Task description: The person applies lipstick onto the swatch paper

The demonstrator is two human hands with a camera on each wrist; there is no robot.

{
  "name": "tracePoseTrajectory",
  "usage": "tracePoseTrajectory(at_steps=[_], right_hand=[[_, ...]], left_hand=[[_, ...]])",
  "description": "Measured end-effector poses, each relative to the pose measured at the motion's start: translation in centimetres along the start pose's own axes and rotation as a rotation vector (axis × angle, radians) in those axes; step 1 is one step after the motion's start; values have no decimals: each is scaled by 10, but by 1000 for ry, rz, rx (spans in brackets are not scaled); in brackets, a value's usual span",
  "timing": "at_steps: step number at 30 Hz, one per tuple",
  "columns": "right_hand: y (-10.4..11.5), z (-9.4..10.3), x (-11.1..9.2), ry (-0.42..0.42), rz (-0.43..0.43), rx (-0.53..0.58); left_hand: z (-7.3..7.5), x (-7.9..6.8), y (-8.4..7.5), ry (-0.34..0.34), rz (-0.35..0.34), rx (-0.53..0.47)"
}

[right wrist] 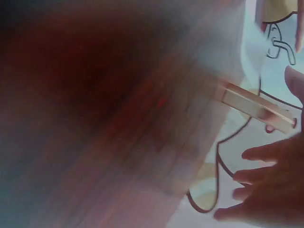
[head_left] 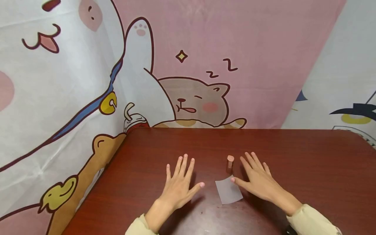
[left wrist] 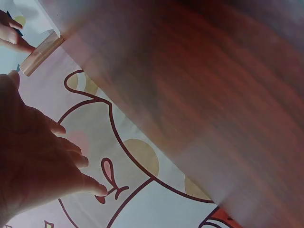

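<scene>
A rose-gold lipstick tube (head_left: 230, 164) stands upright on the dark red-brown table, and it also shows in the left wrist view (left wrist: 42, 54) and right wrist view (right wrist: 256, 107). Just in front of it lies a small, thin, greyish-white square sheet (head_left: 228, 191). My left hand (head_left: 179, 187), palm down with fingers spread, is to the left of both things and holds nothing. On the other side, my right hand (head_left: 259, 180) is spread palm down too; its thumb tip overlaps the sheet's upper corner in the head view, and its fingers are beside the tube.
The wooden table (head_left: 308, 156) has its far edge against a cloth backdrop (head_left: 249, 49) printed with cartoon animals. More of that backdrop hangs along the left side. A dark object (head_left: 290, 230) shows partly beneath the right sleeve (head_left: 311, 220).
</scene>
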State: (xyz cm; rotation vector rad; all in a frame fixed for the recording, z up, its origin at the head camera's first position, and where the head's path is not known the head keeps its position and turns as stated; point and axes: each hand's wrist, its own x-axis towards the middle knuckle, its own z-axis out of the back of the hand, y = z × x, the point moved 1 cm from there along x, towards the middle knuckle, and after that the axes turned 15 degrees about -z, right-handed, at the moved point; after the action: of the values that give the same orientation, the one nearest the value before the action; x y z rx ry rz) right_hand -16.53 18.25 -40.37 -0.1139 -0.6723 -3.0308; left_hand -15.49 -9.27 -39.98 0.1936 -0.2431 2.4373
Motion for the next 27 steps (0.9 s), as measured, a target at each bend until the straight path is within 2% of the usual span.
tracePoseTrajectory(at_steps=[6, 11, 15, 19, 23, 25, 27], right_hand=[[1, -13, 28, 12, 46, 143], [1, -23, 40, 24, 138, 277], [5, -22, 42, 11, 166, 278], [9, -8, 37, -19, 114, 181], [18, 19, 32, -25, 130, 111], [25, 37, 29, -13, 161, 87], [34, 56, 26, 0, 208, 44]], left_hand=[[0, -5, -1, 2, -12, -24], [1, -8, -4, 7, -26, -61], [4, -7, -3, 12, -26, -61], [10, -5, -3, -6, -60, -44], [20, 0, -5, -38, -114, -29], [27, 3, -8, -67, -135, -72], [38, 6, -14, -127, -172, -148]])
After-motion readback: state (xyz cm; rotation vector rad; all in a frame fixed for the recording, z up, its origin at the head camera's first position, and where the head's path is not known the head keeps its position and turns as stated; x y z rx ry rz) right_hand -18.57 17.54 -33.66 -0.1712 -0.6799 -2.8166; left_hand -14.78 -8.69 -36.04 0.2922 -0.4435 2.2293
